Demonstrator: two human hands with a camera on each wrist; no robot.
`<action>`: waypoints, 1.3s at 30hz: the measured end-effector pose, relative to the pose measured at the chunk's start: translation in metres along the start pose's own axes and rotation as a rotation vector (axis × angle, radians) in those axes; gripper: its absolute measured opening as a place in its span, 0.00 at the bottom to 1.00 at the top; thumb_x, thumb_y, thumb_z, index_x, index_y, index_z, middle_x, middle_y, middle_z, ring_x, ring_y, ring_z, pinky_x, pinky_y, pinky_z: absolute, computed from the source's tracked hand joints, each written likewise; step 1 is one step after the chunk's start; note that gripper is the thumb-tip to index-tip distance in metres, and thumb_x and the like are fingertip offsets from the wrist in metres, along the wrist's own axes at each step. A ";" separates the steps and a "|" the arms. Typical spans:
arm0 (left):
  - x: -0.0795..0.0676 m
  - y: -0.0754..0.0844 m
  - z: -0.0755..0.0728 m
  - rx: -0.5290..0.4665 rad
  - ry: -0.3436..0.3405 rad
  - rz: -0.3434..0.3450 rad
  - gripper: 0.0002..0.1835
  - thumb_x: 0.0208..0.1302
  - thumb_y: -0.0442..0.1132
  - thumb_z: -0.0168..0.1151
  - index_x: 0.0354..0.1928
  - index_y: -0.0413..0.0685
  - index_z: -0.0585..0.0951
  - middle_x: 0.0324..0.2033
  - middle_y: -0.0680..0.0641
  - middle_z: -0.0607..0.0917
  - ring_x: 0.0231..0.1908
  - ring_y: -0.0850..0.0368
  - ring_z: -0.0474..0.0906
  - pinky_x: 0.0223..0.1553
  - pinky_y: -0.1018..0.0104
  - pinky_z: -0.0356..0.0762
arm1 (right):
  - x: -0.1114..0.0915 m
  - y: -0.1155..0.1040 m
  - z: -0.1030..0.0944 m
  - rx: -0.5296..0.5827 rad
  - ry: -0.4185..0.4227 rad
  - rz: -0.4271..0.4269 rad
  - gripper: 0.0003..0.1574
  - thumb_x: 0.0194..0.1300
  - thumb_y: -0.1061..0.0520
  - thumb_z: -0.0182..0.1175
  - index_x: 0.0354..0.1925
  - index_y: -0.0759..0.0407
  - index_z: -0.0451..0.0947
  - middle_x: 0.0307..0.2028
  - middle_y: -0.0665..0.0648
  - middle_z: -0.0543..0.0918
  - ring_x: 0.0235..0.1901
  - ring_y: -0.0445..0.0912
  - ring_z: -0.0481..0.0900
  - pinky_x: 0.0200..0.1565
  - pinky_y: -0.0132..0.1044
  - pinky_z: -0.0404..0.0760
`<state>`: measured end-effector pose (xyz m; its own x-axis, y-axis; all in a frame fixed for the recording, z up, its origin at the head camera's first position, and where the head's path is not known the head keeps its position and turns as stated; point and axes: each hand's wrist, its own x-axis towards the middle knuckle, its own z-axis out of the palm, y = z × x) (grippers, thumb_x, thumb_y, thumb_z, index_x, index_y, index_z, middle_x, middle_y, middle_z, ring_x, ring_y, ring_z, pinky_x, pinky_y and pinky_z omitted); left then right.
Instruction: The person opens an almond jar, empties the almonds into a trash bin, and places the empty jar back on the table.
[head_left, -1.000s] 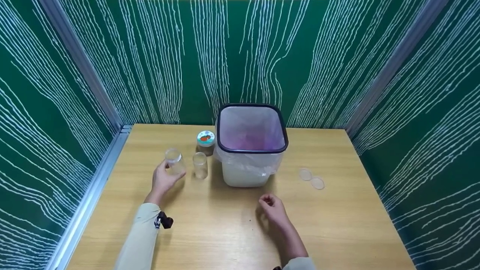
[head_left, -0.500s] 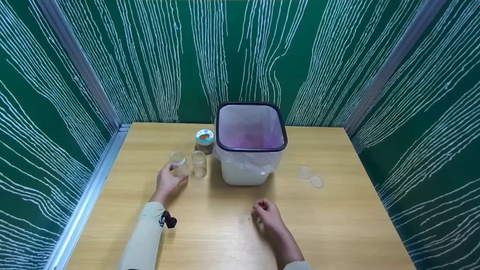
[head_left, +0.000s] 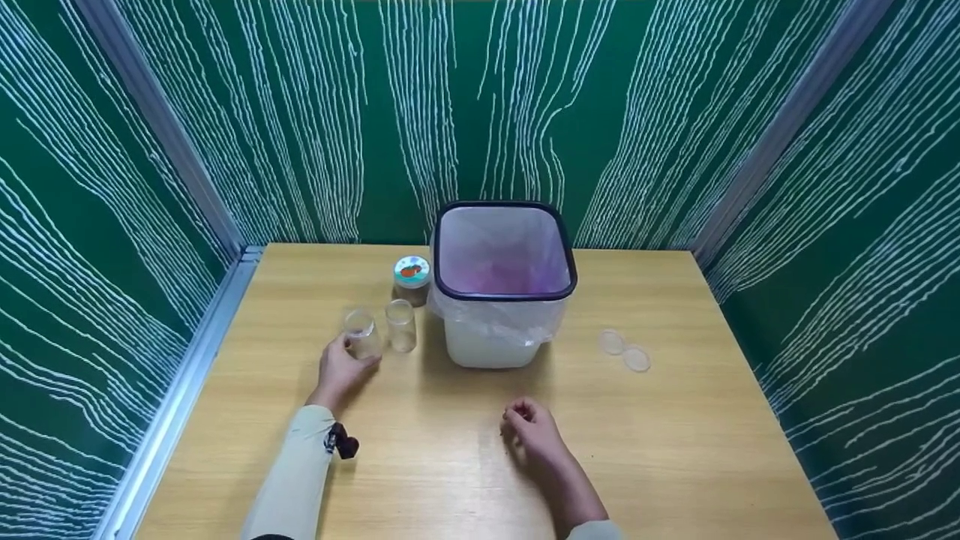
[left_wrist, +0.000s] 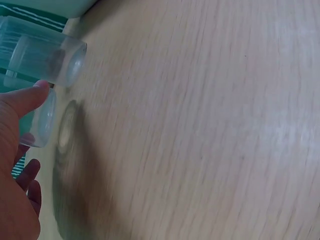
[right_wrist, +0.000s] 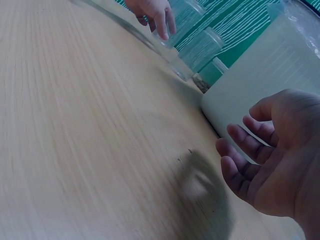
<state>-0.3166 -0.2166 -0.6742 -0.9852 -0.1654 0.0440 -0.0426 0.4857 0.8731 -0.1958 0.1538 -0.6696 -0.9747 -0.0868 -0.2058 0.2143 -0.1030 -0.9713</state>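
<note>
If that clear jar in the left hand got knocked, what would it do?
The clear jar would probably feel light, since nothing shows inside its transparent walls. Being round, it might roll if tipped. Its smooth sides could be slippery.

The left hand [head_left: 343,373] holds a round, see-through jar [head_left: 363,337] upright on the left side, just beside a second clear jar [head_left: 401,328] standing up.
</note>
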 end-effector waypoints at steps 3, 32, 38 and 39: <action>0.000 -0.003 0.001 0.032 0.009 0.012 0.32 0.47 0.41 0.78 0.54 0.40 0.76 0.51 0.37 0.79 0.51 0.41 0.75 0.54 0.48 0.72 | -0.002 -0.001 -0.001 -0.028 -0.013 0.020 0.07 0.70 0.63 0.53 0.40 0.70 0.71 0.37 0.69 0.76 0.36 0.58 0.76 0.32 0.37 0.77; 0.000 -0.013 0.011 0.122 0.024 0.063 0.30 0.42 0.41 0.79 0.48 0.37 0.78 0.41 0.38 0.83 0.44 0.43 0.78 0.49 0.52 0.74 | -0.003 0.006 -0.008 -0.227 -0.047 -0.023 0.09 0.71 0.61 0.53 0.39 0.69 0.73 0.34 0.67 0.79 0.34 0.55 0.77 0.32 0.38 0.75; -0.005 -0.011 0.012 0.200 0.059 0.060 0.35 0.43 0.43 0.79 0.54 0.38 0.76 0.48 0.38 0.81 0.51 0.40 0.74 0.55 0.49 0.69 | -0.004 0.004 -0.008 -0.276 -0.052 -0.039 0.11 0.71 0.60 0.53 0.41 0.70 0.73 0.35 0.65 0.80 0.33 0.54 0.77 0.32 0.37 0.75; -0.008 -0.011 0.013 0.220 0.062 0.049 0.36 0.43 0.44 0.79 0.55 0.38 0.76 0.50 0.38 0.81 0.52 0.40 0.73 0.55 0.48 0.68 | -0.005 0.004 -0.008 -0.284 -0.050 -0.039 0.11 0.71 0.60 0.53 0.42 0.71 0.73 0.35 0.65 0.80 0.33 0.53 0.77 0.32 0.37 0.75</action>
<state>-0.3107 -0.2097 -0.6899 -0.9751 -0.1866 0.1196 -0.0370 0.6688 0.7425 -0.1910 0.1616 -0.6730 -0.9761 -0.1379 -0.1682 0.1434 0.1734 -0.9744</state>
